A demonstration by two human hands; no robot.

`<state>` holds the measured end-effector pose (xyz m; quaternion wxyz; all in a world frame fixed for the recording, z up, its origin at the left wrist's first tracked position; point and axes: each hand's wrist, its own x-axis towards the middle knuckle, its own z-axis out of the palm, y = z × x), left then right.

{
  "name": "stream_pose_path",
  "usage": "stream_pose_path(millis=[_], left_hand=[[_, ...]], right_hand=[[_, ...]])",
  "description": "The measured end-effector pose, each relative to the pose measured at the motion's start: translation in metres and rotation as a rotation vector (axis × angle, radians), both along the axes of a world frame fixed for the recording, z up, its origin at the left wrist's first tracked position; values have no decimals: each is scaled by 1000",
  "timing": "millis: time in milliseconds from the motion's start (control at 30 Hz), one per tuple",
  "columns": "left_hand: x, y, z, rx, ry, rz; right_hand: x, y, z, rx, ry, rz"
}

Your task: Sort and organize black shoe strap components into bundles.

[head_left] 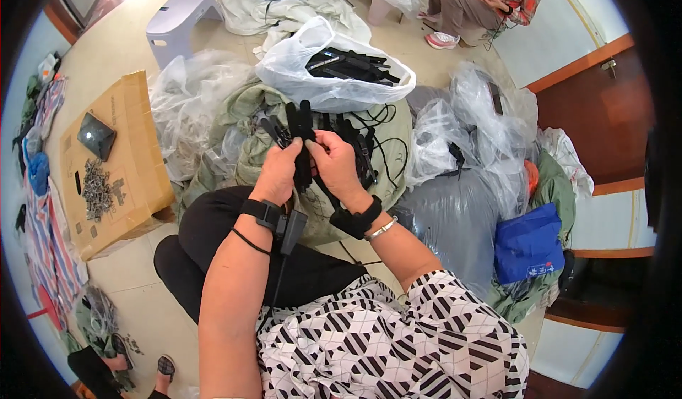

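Both my hands are closed round a bundle of long black strips with rounded ends [301,118], held upright in front of me. My left hand [278,168] pinches the bundle from the left with its thumb on top. From the other side, my right hand [334,163] presses its thumb against the same strips. Just beyond them lies a pile of black straps and thin cords [361,150] on a pale green sack [245,115]. A white plastic bag [291,79], open at the top, holds more black strips [352,65] behind my hands.
On the left, a cardboard sheet [135,136] carries a dark angular object [96,136] and small metal pieces [98,192]. A grey stool [181,19] stands beyond. Plastic-wrapped bundles [455,221] and a blue bag [529,243] lie right. Another person [462,8] sits far right.
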<state>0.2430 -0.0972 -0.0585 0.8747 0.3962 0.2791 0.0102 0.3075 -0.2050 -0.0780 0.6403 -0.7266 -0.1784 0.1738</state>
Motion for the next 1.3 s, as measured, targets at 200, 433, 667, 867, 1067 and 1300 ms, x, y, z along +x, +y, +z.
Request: stream_pose_path(millis=[200, 433, 667, 867, 1067, 1300], left_hand=[[0, 4, -19, 86, -12, 65], [3, 8, -22, 219, 197, 247], [11, 2, -10, 336, 243, 374], [7, 12, 2, 267, 201, 415], [9, 8, 2, 130, 83, 251], [10, 8, -6, 327, 132, 268]], right_hand=[[-18, 21, -14, -376, -652, -11], [-24, 22, -19, -107, -543, 211], [14, -24, -9, 13, -16, 445], [76, -106, -86, -827, -201, -10], [69, -125, -97, -1248, -259, 133], [65, -139, -99, -1080, -300, 17]])
